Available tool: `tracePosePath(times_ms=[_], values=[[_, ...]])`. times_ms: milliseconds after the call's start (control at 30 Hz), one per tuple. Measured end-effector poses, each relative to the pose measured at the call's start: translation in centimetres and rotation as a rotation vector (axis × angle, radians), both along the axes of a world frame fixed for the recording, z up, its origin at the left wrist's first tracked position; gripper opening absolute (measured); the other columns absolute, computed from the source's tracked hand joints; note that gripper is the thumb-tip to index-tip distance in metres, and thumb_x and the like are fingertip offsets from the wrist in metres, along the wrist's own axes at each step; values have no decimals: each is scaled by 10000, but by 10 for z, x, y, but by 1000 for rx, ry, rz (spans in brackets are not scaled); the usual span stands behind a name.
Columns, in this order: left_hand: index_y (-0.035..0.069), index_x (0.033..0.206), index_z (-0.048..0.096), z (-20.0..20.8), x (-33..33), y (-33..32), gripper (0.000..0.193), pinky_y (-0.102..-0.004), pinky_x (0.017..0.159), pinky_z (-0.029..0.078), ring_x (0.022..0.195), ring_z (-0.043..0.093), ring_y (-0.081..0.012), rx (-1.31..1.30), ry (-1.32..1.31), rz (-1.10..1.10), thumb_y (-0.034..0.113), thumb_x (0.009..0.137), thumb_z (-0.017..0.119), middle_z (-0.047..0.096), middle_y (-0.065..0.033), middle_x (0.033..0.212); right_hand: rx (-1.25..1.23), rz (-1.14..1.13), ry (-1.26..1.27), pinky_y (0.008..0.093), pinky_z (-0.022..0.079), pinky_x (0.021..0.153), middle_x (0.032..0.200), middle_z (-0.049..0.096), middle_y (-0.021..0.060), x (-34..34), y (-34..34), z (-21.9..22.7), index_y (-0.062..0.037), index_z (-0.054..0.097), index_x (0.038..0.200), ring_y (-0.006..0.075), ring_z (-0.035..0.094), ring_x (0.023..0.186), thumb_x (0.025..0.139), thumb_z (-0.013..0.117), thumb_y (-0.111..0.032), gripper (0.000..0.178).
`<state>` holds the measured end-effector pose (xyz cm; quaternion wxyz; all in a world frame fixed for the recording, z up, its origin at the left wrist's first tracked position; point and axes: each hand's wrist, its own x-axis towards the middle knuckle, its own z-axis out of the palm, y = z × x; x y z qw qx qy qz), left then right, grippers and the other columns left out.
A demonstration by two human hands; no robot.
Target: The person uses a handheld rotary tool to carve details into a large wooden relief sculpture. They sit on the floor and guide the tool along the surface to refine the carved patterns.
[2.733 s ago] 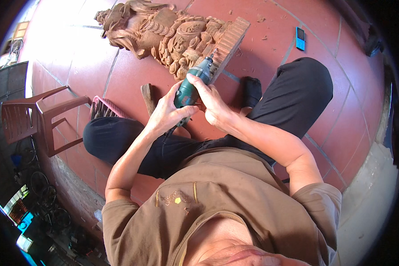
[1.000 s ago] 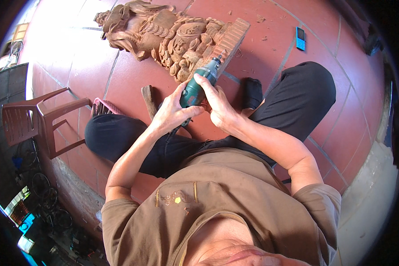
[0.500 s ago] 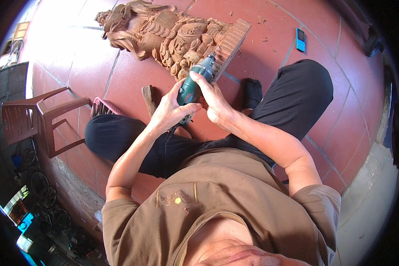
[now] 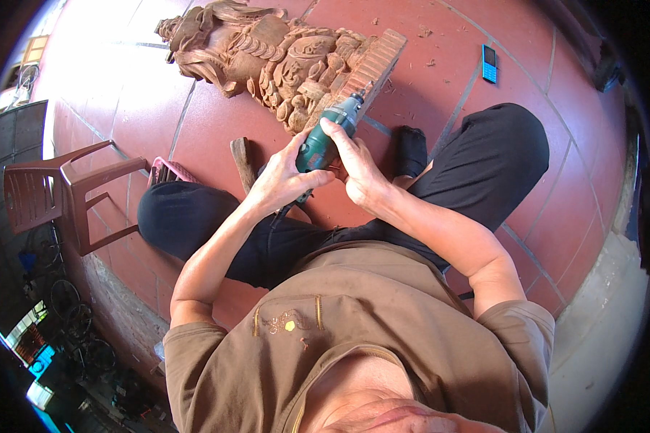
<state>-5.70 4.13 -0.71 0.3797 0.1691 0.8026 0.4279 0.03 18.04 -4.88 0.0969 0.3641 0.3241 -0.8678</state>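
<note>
Both my hands are wrapped around a green rotary tool (image 4: 316, 150) with a grey collar. My left hand (image 4: 285, 177) grips the rear of its body. Nearer the front, my right hand (image 4: 357, 162) closes on it with the thumb laid along the top. A brown carved wooden statue (image 4: 289, 65) lies on its side on the floor in front of me. The tool's tip is by the statue's ridged base at its right end; whether they touch, I cannot tell. A dark cord runs back from the tool toward my lap.
A wooden block (image 4: 243, 162) lies left of my hands. Beyond my left knee are a pink basket (image 4: 172, 172) and a brown plastic chair (image 4: 79, 180). A blue mobile phone (image 4: 490, 63) rests on the red tiles at the far right. Wood shavings (image 4: 426, 32) are scattered near the statue.
Both hands have shifted slightly to the right with the rotary tool, its tip moving along the statue's base. My right knee has moved a little outward. The statue looks almost unmoved.
</note>
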Motion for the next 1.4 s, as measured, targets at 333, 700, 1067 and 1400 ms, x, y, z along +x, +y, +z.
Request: tracePosePath(times_ms=[333, 700, 1067, 1400], values=[[15, 1388, 400, -1, 0, -1, 823, -308, 663, 527, 748, 645, -185, 18, 8, -8, 310, 722, 782, 651, -130, 912, -19, -8, 37, 317, 510, 739, 963, 628, 55, 1, 0, -6, -44, 585, 1096, 149, 622, 841, 802, 739, -454, 528], [-6, 1405, 368, 4, -3, -4, 838, -299, 697, 537, 779, 649, -176, 53, -36, 66, 270, 733, 786, 649, -143, 962, -7, -10, 43, 343, 453, 849, 1005, 626, 74, -12, -9, -7, -44, 604, 1080, 161, 574, 946, 801, 737, -440, 502], [-6, 1405, 375, 4, -3, -3, 833, -307, 773, 506, 861, 625, -183, 32, -26, 66, 270, 734, 785, 636, -143, 1030, -7, -3, 20, 339, 473, 827, 1014, 632, 82, -14, -8, -12, -29, 600, 1078, 171, 597, 906, 794, 739, -453, 529], [2, 1393, 388, -1, -1, 1, 830, -297, 646, 532, 713, 643, -172, 17, -13, 10, 290, 722, 784, 656, -135, 914, 28, -7, 34, 267, 529, 629, 896, 656, 15, -3, -2, -5, -98, 595, 1082, 119, 643, 729, 827, 702, -492, 481]])
